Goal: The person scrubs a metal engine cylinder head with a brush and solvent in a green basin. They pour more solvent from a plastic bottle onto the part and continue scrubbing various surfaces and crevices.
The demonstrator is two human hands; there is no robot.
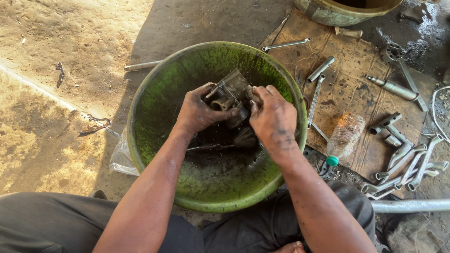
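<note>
Landmark: green basin [154, 112], sitting on dirt floor.
- Left hand [197, 112] gripping left side of greasy metal engine part [229, 96], above basin centre.
- Part's long axis tilting up toward basin's far rim; part lying between both hands, equally near each.
- Right hand [274, 119] clamping part's right side.
- Brush [234, 140] lying in basin just below part.
- Clear plastic bottle [344, 136] lying right of basin, on cardboard.

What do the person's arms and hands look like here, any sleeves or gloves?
Both forearms are bare: no sleeves, gloves, watch or rings show. The left hand and right hand are smeared with dark grease, heaviest on the fingers and knuckles, with streaks running up the right forearm. Dark grey trousers cover the legs.
</note>
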